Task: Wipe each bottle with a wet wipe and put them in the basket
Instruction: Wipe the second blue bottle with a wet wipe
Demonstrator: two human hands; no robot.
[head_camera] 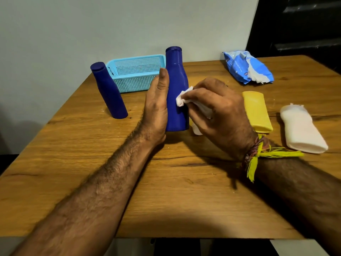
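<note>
Bottle [176, 93] stands upright mid-table, wipe [181, 99] pressed on its side at 3 o'clock. Right hand [217, 108] has fingers curled round the wipe, bunched tight. Left hand [156, 108] is flat, fingers straight, palm against the bottle's 9 o'clock side, bracing, not gripping.

Step in hand, as I read it: wiping this bottle. To do it well: keep the left palm as a backstop so the bottle doesn't tip, run the wipe neck to base, then turn the bottle to reach the far side and the cap (the braced side probably needs a pass too).

Basket [136, 72] sits at 11 o'clock behind the bottle, looks empty. Second blue bottle [108, 91] at 9 o'clock, upright, just in front of the basket's left corner. Yellow bottle [257, 111] and white bottle [302, 128] lie flat at 3 o'clock. Wipes pack [247, 67] at 1 o'clock, torn open.

Path to basket: short, nothing directly between; second blue bottle is near enough to knock if the lift swings left.
</note>
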